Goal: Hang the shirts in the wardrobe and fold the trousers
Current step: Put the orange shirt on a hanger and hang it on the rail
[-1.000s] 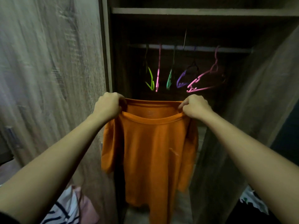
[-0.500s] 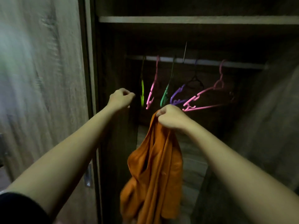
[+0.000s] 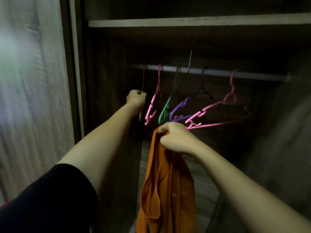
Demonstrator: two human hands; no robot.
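Right, on my feed I count two hands, one shirt and five coloured hangers. The left hand (image 3: 136, 100) reaches deep into the open wardrobe (image 3: 79, 64) and is clenched round the neck of the yellow-green hanger (image 3: 142, 79), the leftmost of the five, with its hook over the rail (image 3: 218, 73). The right hand (image 3: 175, 138) sits lower and nearer the camera, its fingers curled round a bunched edge of the orange shirt (image 3: 168, 190). The shirt hangs limp and crumpled from that fist, in front of the wardrobe opening and on no hanger. The other four hangers hang free on the one rail, from left to right: a pink hanger (image 3: 154, 103), a green hanger (image 3: 165, 108), a purple hanger (image 3: 180, 106) and a second pink hanger (image 3: 218, 105), which is swung wide to the right. There is a darker shape behind the purple one, and I cannot tell whether it is a sixth. The right hand's knuckles are just below the lower tips of the purple and right-hand pink ones; I cannot make out whether they touch. One shelf (image 3: 185, 22) runs above the rail, one door (image 3: 33, 98) stands blurred at left, and one black sleeve (image 3: 50, 199) covers the left upper arm
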